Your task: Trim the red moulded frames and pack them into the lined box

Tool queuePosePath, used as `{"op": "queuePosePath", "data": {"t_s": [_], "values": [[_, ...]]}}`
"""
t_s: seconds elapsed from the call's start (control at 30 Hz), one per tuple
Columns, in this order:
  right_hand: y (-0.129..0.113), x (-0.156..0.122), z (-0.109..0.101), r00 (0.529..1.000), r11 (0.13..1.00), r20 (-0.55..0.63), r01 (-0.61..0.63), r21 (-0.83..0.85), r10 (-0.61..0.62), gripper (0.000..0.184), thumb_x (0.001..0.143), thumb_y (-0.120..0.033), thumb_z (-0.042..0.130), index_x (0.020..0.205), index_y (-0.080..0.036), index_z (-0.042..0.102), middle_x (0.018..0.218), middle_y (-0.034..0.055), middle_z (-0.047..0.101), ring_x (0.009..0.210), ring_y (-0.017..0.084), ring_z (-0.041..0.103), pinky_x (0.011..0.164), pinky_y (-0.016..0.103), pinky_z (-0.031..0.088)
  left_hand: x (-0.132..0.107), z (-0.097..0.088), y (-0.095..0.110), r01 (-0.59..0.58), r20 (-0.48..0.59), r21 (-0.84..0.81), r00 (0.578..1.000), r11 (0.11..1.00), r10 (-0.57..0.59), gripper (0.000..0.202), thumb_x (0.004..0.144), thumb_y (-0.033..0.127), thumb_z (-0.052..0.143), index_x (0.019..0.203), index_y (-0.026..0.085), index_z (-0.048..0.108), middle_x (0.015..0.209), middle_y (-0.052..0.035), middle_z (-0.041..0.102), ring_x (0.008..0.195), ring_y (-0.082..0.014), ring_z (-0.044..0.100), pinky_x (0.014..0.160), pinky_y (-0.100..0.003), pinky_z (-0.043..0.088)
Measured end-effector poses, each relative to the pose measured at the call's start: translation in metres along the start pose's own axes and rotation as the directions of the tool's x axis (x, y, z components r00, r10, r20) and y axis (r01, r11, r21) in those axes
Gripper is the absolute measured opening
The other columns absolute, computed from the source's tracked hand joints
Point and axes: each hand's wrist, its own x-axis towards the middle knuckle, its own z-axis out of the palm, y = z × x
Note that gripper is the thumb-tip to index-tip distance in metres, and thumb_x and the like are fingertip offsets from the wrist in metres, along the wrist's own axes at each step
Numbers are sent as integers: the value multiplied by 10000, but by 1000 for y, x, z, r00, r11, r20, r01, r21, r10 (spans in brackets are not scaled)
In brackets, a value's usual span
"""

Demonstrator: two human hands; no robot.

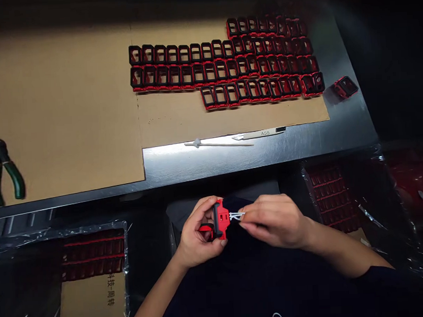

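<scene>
My left hand holds a small red-and-black plastic housing in front of my body, fingers on its upper end and thumb at its lower end. Its red side with small slots faces right, and the black rim faces left into the palm. A second red-and-black piece shows between the palm and the housing; I cannot tell whether it is part of the same object. My right hand pinches several thin whitish prongs, whose tips reach the housing's red side. The rest of them is hidden in the fingers.
Rows of similar red-and-black housings stand on cardboard over a metal table. One housing lies apart at right. Green-handled cutters, a craft knife and a thin stick lie nearby. Plastic-lined boxes flank me.
</scene>
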Motion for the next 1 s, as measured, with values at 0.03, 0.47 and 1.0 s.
{"op": "queuePosePath", "data": {"t_s": [0.03,0.47,1.0], "values": [[4,4,-1,996,997,-53,-75,28,77,115,923,-185,667,1032,-149,662,926,44,727,699,119,646,620,238,541,-1,0,-3,17,-43,-105,999,994,-22,675,774,371,777,1391,302,511,1325,-123,536,763,-114,607,570,-203,523],[5,41,5,1000,998,11,-5,60,4,161,898,-184,663,1058,-173,644,981,45,739,806,145,692,704,290,517,-11,0,-11,25,-163,-379,982,925,-94,725,742,476,786,1378,334,468,1505,-142,475,577,-58,526,490,-241,477],[80,47,27,992,876,-123,-89,-474,34,148,933,-304,661,1030,-208,717,1008,16,733,864,188,623,715,307,513,-9,0,-4,14,-150,-303,987,953,-62,817,727,441,822,1437,366,424,1429,-150,525,638,-77,583,548,-232,539]]}}
